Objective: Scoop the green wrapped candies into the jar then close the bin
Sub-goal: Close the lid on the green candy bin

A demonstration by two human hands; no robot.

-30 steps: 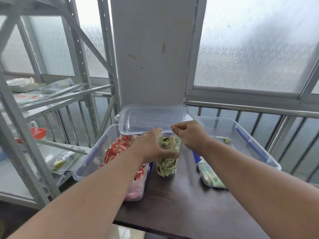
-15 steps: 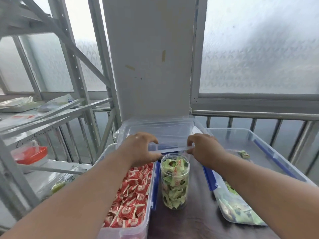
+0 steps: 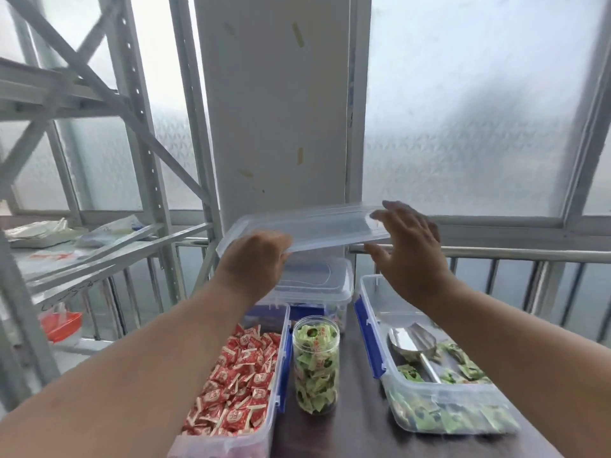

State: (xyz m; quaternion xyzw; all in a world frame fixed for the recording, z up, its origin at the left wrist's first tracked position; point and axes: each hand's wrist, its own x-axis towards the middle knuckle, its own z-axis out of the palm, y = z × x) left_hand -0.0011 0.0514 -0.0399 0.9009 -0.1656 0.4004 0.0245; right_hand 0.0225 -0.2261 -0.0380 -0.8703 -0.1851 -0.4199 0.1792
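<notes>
While raised, hands [image 3: 253, 259] gripping lid [image 3: 307, 226]

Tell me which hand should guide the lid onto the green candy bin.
Right. The right hand holds the lid's right end, above the open green candy bin on that side. The left hand grips the other end, over the red candy bin.
</notes>
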